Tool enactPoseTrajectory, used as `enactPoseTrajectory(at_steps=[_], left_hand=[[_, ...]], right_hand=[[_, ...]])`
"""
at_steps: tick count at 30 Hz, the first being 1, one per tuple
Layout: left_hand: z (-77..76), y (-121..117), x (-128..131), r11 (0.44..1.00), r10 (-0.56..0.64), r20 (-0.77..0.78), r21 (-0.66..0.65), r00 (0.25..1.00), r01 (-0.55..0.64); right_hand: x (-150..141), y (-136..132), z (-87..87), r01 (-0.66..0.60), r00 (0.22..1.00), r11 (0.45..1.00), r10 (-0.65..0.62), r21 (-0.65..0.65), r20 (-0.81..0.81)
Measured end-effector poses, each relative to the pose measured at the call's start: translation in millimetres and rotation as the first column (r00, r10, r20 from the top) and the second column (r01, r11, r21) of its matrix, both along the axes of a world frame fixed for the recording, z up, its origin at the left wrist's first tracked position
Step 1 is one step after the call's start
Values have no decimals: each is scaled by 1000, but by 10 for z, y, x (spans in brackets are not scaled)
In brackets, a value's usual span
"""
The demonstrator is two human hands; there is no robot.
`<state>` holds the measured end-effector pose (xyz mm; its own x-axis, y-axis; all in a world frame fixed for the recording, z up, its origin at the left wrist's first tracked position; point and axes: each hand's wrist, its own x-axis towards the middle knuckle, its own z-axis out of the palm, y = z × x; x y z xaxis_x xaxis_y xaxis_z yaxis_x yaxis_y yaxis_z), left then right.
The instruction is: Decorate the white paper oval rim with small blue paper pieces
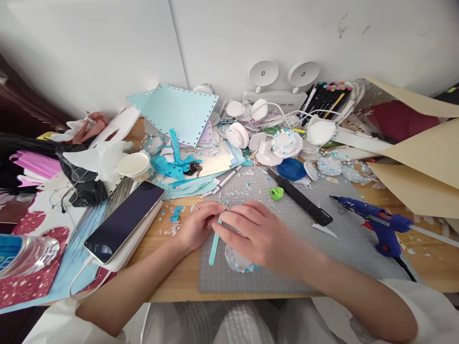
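Observation:
A light teal strip (pixel 214 244) with a rounded end slants down from between my fingers, over the left part of the grey cutting mat (pixel 283 279). My left hand (pixel 201 223) is closed in a pinch around its upper part. Against the left fingertips, my right hand (pixel 253 229) has its fingers bent together; its thumb and whatever is under them are hidden. Partly covered by my right hand, a white disc with blue and white confetti pieces (pixel 238 262) lies on the mat.
A blue hot glue gun (pixel 382 222) lies to the right, near a black utility knife (pixel 304 200) and a small green tool (pixel 276 193). At left are a phone (pixel 125 222) and a paper cup (pixel 134 166). Decorated white discs (pixel 287 143) and paper scraps crowd the back.

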<state>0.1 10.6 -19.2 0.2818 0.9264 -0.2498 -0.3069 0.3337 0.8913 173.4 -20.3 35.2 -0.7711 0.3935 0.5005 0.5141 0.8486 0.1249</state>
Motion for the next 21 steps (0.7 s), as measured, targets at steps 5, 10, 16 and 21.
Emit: enactPoseTrajectory(at_steps=[5,10,16,21], left_hand=[[-13,-1,4,997,-74,17,19,997,73],[-11,-31,-2,980,-184,-27,76,983,185],[50,-19,-102,794,-365,-427,321,827,517],[67,21,-133,552,-572,-499,353,651,755]], right_hand=[[-71,188,-87,-75,997,987,78,141,-16],[115,277,-180,-51,962,995,71,80,-262],[360,302,-362,-79,525,876,-369,-475,-767],[362,269,-407,-314,397,650,-573,-693,-717]])
